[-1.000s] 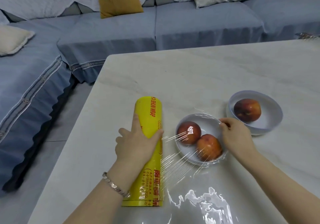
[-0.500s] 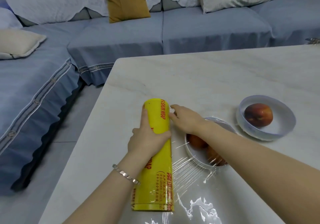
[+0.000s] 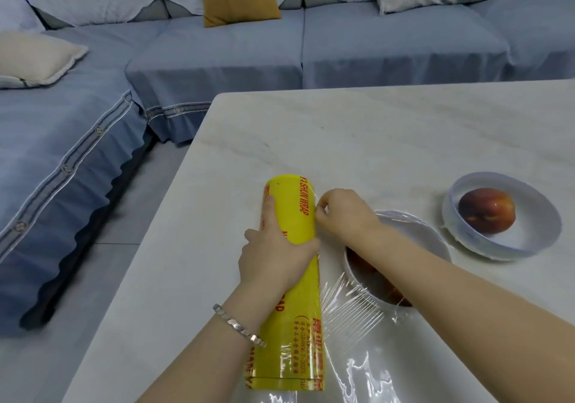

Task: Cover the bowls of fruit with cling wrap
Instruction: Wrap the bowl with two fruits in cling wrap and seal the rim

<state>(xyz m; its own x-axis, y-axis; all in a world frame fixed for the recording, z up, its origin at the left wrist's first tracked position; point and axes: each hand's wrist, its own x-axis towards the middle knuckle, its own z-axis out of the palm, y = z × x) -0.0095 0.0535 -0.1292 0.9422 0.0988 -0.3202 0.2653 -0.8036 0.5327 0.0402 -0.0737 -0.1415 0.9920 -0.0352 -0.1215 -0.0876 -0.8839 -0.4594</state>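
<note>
- The roll of cling wrap (image 3: 298, 318) lies lengthwise on the table (image 3: 373, 138) at lower centre of the frame, with a sheet of film (image 3: 351, 312) running from its right side towards the near bowl (image 3: 420, 237)
- The left hand (image 3: 273, 259) clamps the roll from above, fingers curled over it and the forefinger laid along the top
- The right hand (image 3: 345, 216) reaches across the near bowl to the upper right edge of the roll, thumb and forefinger pressed together, apparently pinching the film there
- Film lies over the near bowl and shines along its far rim; the forearm hides most of the fruit inside, so I cannot tell how well the edges are tucked
- The sheet is not yet torn from the roll, so this bowl looks only half finished
- The far bowl (image 3: 529, 240), at the right of the frame, holds one fruit (image 3: 487, 209) and shows no film that I can make out, so it is probably left to do
</note>
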